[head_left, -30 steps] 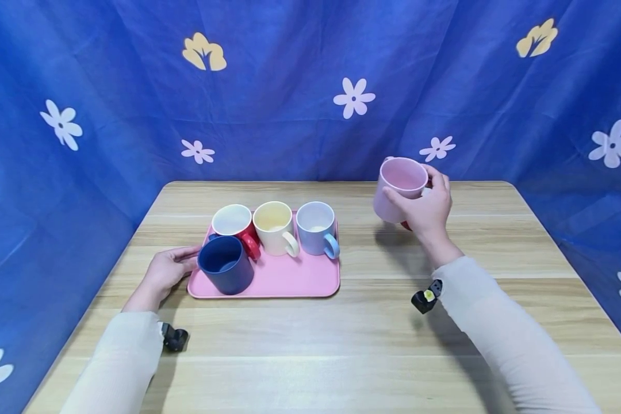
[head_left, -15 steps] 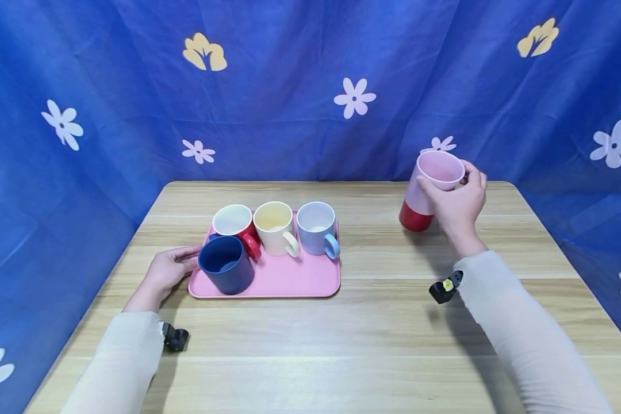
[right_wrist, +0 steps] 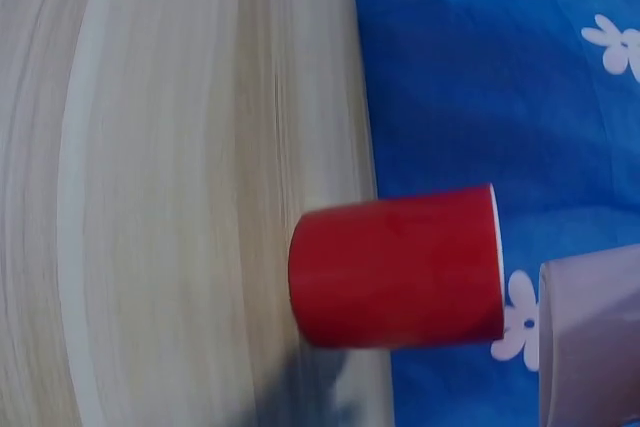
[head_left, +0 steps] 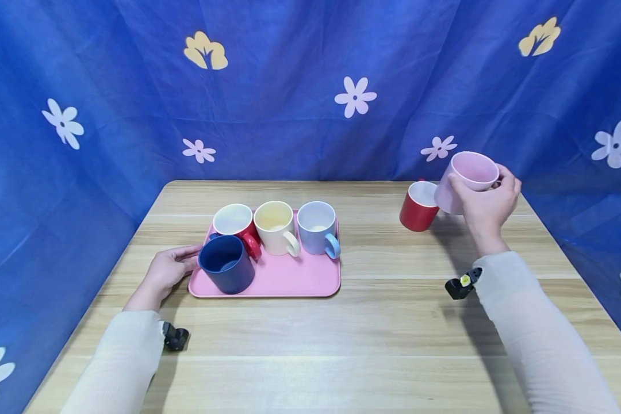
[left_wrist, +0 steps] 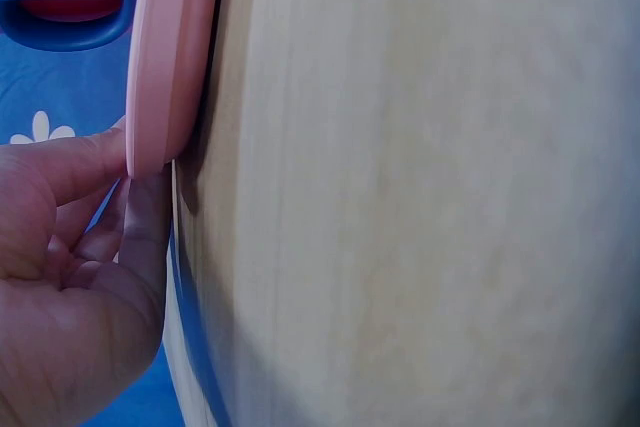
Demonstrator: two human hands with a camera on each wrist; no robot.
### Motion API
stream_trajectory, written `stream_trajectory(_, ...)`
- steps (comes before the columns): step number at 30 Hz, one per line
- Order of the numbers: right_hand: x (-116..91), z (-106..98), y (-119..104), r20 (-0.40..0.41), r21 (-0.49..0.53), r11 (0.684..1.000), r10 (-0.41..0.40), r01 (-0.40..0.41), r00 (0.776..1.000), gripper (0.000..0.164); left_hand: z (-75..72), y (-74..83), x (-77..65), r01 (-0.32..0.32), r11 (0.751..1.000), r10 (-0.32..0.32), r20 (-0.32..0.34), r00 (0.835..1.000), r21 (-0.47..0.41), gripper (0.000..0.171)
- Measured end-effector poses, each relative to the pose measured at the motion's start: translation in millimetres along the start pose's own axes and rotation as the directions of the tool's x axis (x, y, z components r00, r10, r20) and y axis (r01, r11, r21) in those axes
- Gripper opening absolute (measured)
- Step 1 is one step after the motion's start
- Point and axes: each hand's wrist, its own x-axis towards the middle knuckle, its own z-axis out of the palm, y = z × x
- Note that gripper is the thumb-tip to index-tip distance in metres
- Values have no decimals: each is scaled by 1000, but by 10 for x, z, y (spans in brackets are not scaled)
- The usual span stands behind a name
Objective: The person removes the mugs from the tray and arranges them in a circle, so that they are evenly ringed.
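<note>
At the back right of the head view, my right hand (head_left: 489, 204) grips a pale pink mug (head_left: 449, 192) and holds it raised above the table, its mouth up. A red mug with a white inside (head_left: 418, 211) stands on the table just left of it. My left hand (head_left: 168, 269) is at the left edge of a pink tray (head_left: 295, 282). The left wrist view shows the thumb on the rim of the tray (left_wrist: 170, 57) and the fingers beneath, pinching it. Nearest that hand on the tray is a navy mug (head_left: 230, 276).
Behind the navy mug on the tray stand a red mug (head_left: 250, 244), a cream mug (head_left: 274, 236) and a light blue mug (head_left: 314, 233). The wooden table (head_left: 300, 356) ends at a blue flowered curtain (head_left: 290, 86) at the back and sides.
My right hand has moved right with the pink mug, from in front of the right red mug to beside it, uncovering that mug. My left hand and the tray have stayed put.
</note>
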Motion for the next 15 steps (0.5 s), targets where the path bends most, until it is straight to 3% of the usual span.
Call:
stream_trajectory(7, 87, -53, 84, -28, 18, 996, 84, -84, 996, 83, 2, -2, -1, 0, 1000, 0, 4, 1000, -10, 46)
stream_trajectory(15, 119, -75, 211, -62, 32, 993, 111, -109, 992, 81, 7, -10, 3, 0, 1000, 0, 4, 1000, -24, 47)
